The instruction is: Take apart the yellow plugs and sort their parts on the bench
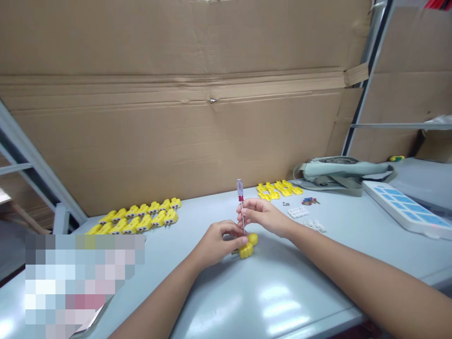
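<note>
My left hand (226,242) is closed on a yellow plug (246,249), holding it down at the tabletop in front of me. Part of the plug is hidden behind my thumb and fingers. In my right hand (263,215) is a screwdriver (240,190) with a clear and red handle, its shaft pinched between the fingers. The screwdriver stands nearly upright, with its lower end at the plug. Whether the tip sits in a screw cannot be made out.
Two rows of yellow plugs (139,219) lie at the left. Yellow plug shells (277,189), coloured small parts (310,201) and white pieces (298,212) lie right of centre. Farther right are a grey-green bag (335,172) and a blue-and-white case (406,205). Cardboard (176,141) backs the table.
</note>
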`<state>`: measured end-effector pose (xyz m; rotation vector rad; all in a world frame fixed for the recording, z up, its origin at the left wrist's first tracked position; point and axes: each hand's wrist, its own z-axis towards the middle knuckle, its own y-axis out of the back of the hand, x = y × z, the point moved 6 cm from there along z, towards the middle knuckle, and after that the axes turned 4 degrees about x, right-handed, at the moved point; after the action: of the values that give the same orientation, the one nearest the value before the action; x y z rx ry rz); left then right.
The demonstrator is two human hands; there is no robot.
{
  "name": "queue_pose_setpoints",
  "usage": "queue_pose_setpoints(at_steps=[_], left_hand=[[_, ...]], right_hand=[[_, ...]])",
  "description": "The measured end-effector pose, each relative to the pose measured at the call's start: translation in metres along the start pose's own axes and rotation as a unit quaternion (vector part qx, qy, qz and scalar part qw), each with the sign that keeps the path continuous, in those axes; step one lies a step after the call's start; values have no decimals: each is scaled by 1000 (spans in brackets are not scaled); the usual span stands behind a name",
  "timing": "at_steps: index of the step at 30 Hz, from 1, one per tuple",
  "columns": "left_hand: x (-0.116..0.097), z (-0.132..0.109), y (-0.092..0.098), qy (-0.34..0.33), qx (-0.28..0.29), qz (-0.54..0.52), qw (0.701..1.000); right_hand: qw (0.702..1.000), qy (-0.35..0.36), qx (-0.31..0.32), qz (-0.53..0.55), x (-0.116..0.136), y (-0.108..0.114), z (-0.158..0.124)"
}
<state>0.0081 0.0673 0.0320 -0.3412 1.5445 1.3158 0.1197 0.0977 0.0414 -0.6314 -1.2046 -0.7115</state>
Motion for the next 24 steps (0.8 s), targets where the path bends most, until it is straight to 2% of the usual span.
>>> queue_pose_setpoints(at_steps=[4, 7, 8, 11, 13, 16, 18, 20, 22, 24], left_hand=[[4, 2, 4, 27, -30, -20, 999], [14, 3, 10, 74, -70, -81, 992], [17, 3, 12, 86, -86, -104, 987], [23, 2, 16, 102, -121, -162, 974], [23, 2, 15, 102, -122, -187, 969], [19, 2, 10, 93, -110, -211, 967], [18, 2, 8, 87, -109, -226, 964], [19, 2, 7, 84, -109, -246, 959], [21, 3, 9, 85, -112, -262, 955], [24, 3, 12, 99, -127, -261, 952]], right_hand=[[1000, 17, -24, -11, 5, 3, -1], [988, 49, -58, -132, 14, 7, -5], [975, 64, -56, -207, 18, 5, -6], [906, 123, -15, -405, 27, -9, -11], [876, 163, -8, -453, 29, -17, -14], [863, 190, -33, -466, 30, -22, -16], [856, 186, -37, -482, 32, -21, -15], [844, 154, -52, -512, 36, -12, -12], [826, 95, -104, -547, 44, 11, -10], [804, 18, -173, -569, 53, 45, -12]])
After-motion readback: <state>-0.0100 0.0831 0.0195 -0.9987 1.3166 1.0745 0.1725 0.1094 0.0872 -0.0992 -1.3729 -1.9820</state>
